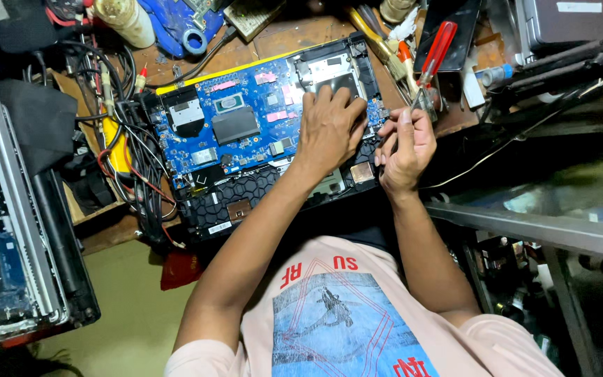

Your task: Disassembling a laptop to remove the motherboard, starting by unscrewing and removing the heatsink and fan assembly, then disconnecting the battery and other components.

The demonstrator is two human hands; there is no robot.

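Note:
An opened laptop base (218,209) lies on the wooden bench with its blue motherboard (246,126) exposed. My left hand (329,129) rests flat, palm down, on the right part of the board, near a black square component. My right hand (403,146) is just to its right at the laptop's edge, fingers pinched around a thin metal tool whose tip points toward the board; the tool is mostly hidden by my fingers. A copper-coloured square (363,172) sits below my hands.
A red-handled screwdriver (437,49) and other tools lie at the back right. A tangle of black and red cables (137,167) sits left of the laptop. Another opened laptop (15,230) is at far left. A metal shelf frame (525,223) stands to the right.

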